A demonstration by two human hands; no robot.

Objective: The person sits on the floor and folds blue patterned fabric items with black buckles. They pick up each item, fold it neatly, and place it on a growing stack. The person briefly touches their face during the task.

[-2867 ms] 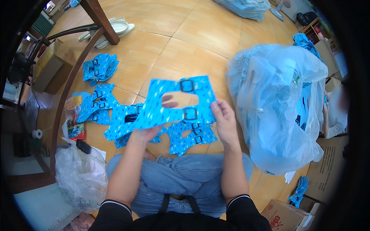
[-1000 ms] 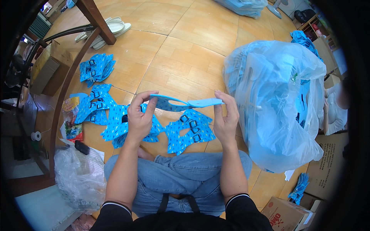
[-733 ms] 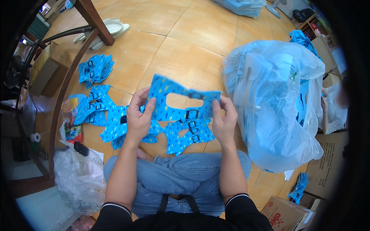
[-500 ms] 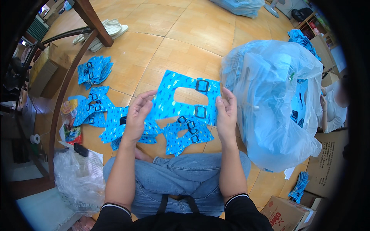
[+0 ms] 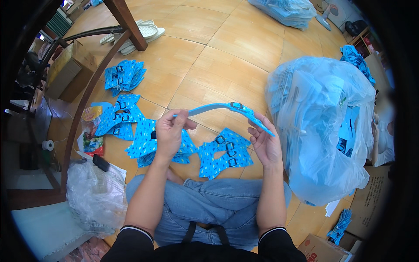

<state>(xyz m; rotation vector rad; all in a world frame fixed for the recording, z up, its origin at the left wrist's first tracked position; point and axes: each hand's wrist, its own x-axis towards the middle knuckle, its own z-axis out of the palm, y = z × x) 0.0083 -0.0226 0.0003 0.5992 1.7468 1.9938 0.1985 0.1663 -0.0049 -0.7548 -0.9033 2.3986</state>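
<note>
A blue printed sheet with black buckles (image 5: 209, 108) hangs between my hands, turned nearly edge-on and bowed upward in the middle. My left hand (image 5: 169, 139) pinches its left end between thumb and fingers. At the other end, my right hand (image 5: 267, 146) has its fingers curled against the sheet, partly hidden behind it. One buckle (image 5: 236, 105) shows on top. Below lie matching pieces: a buckled stack (image 5: 209, 162) before my knees, and another stack (image 5: 142, 146) partly behind my left hand. Two more, a buckled stack (image 5: 131, 109) and a fanned stack (image 5: 137, 72), lie farther left.
A large translucent bag (image 5: 297, 105) of blue pieces bulges on the right, with a person in white beyond it. A wooden furniture leg (image 5: 126, 24), pale slippers (image 5: 146, 31) and crumpled clear plastic (image 5: 89, 192) are at left. Cardboard boxes (image 5: 366, 196) stand lower right.
The sheet has tipped from facing me to nearly edge-on and now bows upward. Both hands still have its ends. The whole view has shifted slightly, so things sit farther right.
</note>
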